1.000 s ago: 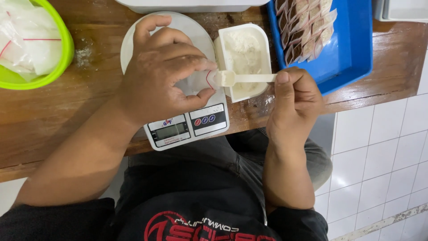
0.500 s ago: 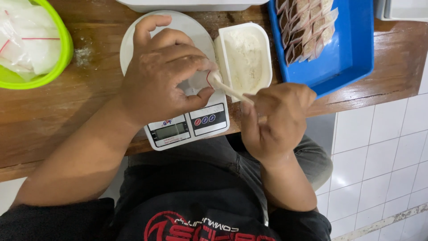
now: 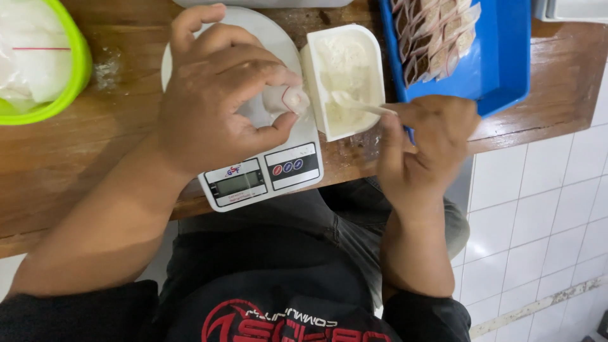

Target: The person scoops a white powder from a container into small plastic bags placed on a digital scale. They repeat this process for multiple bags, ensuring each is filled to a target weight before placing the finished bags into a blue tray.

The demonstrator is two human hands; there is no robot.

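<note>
A small clear plastic pouch (image 3: 286,101) with white contents is pinched between the thumb and fingertips of the left hand (image 3: 218,88), fingers curled closed around it. The pouch is held just above the round white platform of a white digital kitchen scale (image 3: 266,171); whether it touches the platform cannot be told. The scale's display and button panel face the person at the near edge of the brown wooden counter (image 3: 76,152).

A pale, flat spoon (image 3: 361,106) is gripped by the closed fingers of the right hand (image 3: 424,145). Its tip is dipped into the white powder inside a white rectangular plastic tub (image 3: 345,79), which stands just beside the scale on its right side, touching or nearly touching it (the gap is not resolved).

To the right of the tub, a blue plastic tray (image 3: 500,63) is seen, with small filled packets (image 3: 434,35) stacked in overlapping rows at its left end. At the far left of the counter, a lime-green plastic bowl (image 3: 75,82) holding clear plastic bags (image 3: 31,57) is recorded, well apart from both hands. White powder traces are noted on the wood between bowl and scale.
</note>
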